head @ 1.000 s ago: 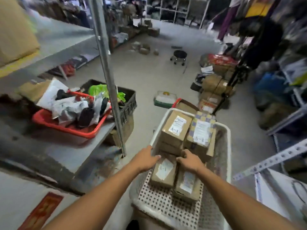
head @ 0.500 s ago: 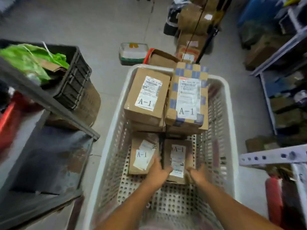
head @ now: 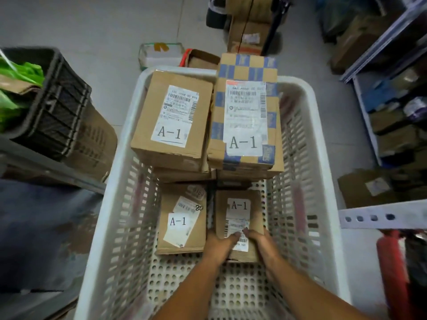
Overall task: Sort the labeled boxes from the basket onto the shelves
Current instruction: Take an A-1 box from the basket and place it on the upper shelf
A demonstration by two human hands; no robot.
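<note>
A white perforated basket holds several cardboard boxes labelled A-1. Deep in the basket lies a small brown box; my left hand and my right hand grip its near end from either side, thumbs on its label. Left of it lies another small A-1 box. Behind them, stacked higher, sit a brown A-1 box and a blue-checkered A-1 box, with more boxes under them.
A black crate with green plastic stands on the left beside a grey shelf board. A metal shelf unit with boxes stands at the right, a perforated rail juts in, and more boxes lie on the floor beyond.
My view has tilted down from the aisle into the basket. Both hands moved from the boxes' tops down to the near right small box and closed around it.
</note>
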